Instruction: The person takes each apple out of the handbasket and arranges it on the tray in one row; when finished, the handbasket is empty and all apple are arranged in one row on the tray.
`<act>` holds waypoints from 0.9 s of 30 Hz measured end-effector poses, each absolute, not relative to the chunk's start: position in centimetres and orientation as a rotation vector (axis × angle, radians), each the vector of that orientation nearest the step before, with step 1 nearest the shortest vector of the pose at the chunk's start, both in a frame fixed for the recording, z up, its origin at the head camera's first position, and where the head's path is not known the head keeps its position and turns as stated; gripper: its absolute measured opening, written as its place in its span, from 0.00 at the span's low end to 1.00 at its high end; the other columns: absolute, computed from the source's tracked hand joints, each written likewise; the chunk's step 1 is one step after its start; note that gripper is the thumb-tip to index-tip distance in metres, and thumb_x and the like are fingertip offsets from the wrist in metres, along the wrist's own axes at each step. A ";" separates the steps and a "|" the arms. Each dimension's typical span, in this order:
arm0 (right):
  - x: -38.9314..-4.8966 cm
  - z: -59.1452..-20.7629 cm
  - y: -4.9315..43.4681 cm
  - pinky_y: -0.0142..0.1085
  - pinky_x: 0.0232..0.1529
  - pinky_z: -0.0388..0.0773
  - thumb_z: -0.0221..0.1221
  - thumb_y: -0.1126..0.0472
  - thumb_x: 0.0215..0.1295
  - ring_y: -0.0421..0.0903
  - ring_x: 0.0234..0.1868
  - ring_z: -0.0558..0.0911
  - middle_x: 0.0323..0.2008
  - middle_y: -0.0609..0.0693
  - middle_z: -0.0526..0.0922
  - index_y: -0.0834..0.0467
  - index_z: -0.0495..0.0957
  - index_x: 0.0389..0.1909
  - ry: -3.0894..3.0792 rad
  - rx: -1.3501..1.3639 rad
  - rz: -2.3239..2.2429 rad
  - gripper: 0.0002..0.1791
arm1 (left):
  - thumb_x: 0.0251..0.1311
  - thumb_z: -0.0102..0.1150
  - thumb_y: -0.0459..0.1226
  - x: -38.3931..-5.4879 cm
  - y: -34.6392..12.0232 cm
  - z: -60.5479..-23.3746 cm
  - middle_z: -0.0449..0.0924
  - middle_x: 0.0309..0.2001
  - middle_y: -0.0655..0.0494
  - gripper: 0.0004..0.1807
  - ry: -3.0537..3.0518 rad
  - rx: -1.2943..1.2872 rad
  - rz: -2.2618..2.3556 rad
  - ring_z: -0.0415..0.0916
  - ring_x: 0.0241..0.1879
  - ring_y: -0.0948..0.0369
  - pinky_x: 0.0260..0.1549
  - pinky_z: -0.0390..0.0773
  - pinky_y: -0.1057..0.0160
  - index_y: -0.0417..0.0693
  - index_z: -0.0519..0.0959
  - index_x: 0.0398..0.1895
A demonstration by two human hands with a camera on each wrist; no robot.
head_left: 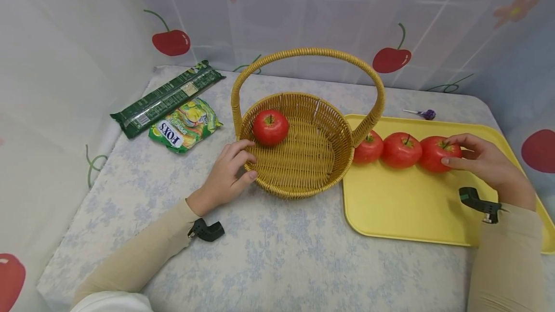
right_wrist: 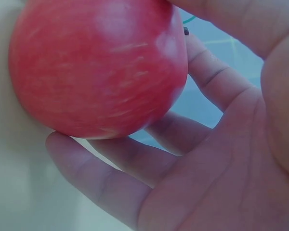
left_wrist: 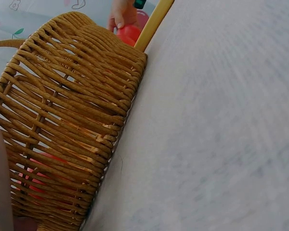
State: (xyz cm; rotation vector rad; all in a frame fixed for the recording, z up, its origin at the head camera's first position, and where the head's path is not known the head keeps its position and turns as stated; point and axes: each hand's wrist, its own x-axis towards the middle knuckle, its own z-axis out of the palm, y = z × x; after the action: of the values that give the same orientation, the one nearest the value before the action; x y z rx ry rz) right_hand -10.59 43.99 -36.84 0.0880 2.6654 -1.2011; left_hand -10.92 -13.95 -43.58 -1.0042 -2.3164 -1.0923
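A yellow wicker basket [head_left: 299,191] with a tall arched handle stands on the cloth, one red apple [head_left: 270,129] inside at its left. My left hand [head_left: 225,172] holds the basket's left rim, its fingers bent over the edge; in the left wrist view the woven side [left_wrist: 67,106] hides most of the inside. On the yellow tray [head_left: 403,206] my right hand [head_left: 492,160] grips the rightmost red apple [head_left: 433,155] between thumb and fingers. That apple [right_wrist: 101,67] fills much of the right wrist view. Beside it sit a middle apple [head_left: 401,151] and another apple [head_left: 367,149], partly behind the basket.
At the back left lie a long green packet [head_left: 169,97] and a green FOX'S candy bag [head_left: 186,124]. A wrapped lollipop [head_left: 428,114] lies just behind the tray. The basket's handle [head_left: 308,52] rises high and overlaps the tray's left corner. Printed curtains border the table.
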 end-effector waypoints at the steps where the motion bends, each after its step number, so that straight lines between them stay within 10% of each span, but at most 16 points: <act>1: -10.6 -36.8 44.0 0.27 0.34 0.82 0.63 0.63 0.70 0.25 0.38 0.75 0.44 0.23 0.71 0.45 0.73 0.53 2.666 0.088 -1.196 0.16 | 0.76 0.35 0.64 -10.9 -14.0 -43.6 0.75 0.59 0.36 0.34 -2.317 -1.003 -1.091 0.73 0.51 0.44 0.51 0.70 0.44 0.45 0.78 0.40; 27: -10.5 -37.0 43.8 0.15 0.38 0.73 0.62 0.61 0.72 0.22 0.43 0.71 0.47 0.22 0.69 0.38 0.71 0.56 2.758 0.072 -1.200 0.19 | 0.76 0.34 0.65 -10.8 -13.9 -43.4 0.75 0.60 0.36 0.35 -2.325 -0.997 -1.080 0.73 0.52 0.43 0.52 0.71 0.44 0.45 0.78 0.40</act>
State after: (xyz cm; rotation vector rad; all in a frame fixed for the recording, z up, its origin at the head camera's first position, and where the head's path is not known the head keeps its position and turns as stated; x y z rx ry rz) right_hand -10.54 43.79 -36.97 0.0717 2.7577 -1.1995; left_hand -10.84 -13.95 -43.41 -0.9966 -2.3253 -1.0805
